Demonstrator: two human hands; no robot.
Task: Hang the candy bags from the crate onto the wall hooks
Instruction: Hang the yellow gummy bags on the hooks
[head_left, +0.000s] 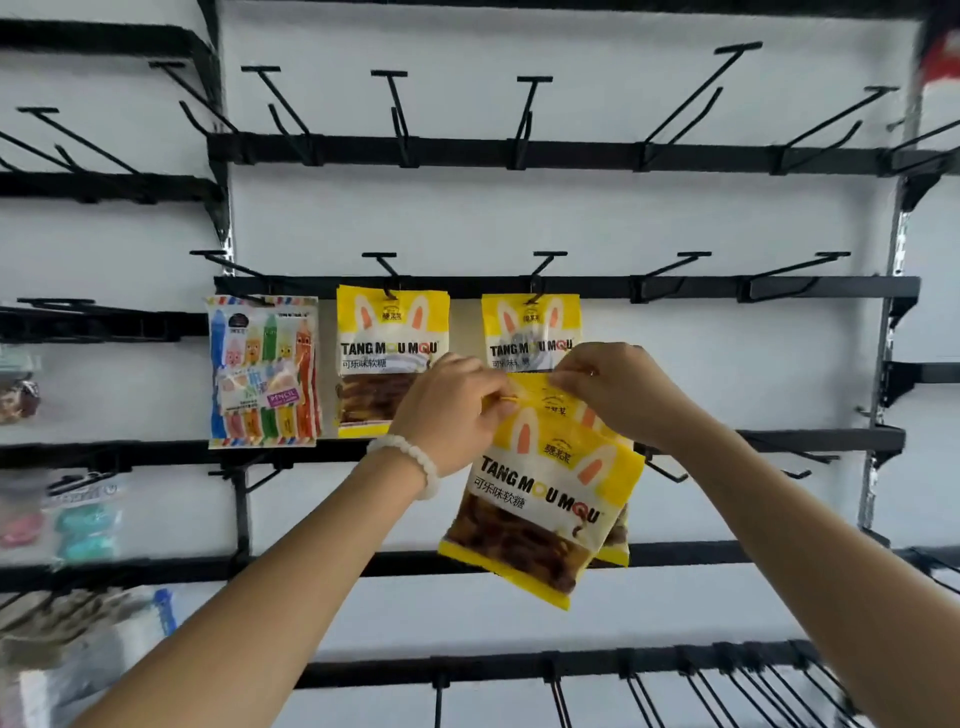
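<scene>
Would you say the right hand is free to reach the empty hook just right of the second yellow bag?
Probably not yet: the right hand pinches the held yellow bags with the left hand. The way to the empty hook looks open.

Both arms raised forward, left hand and right hand close together, fingers curled and pinching, beaded bracelet on left wrist.

Glossy plastic candy bags; matt black metal hooks.
</scene>
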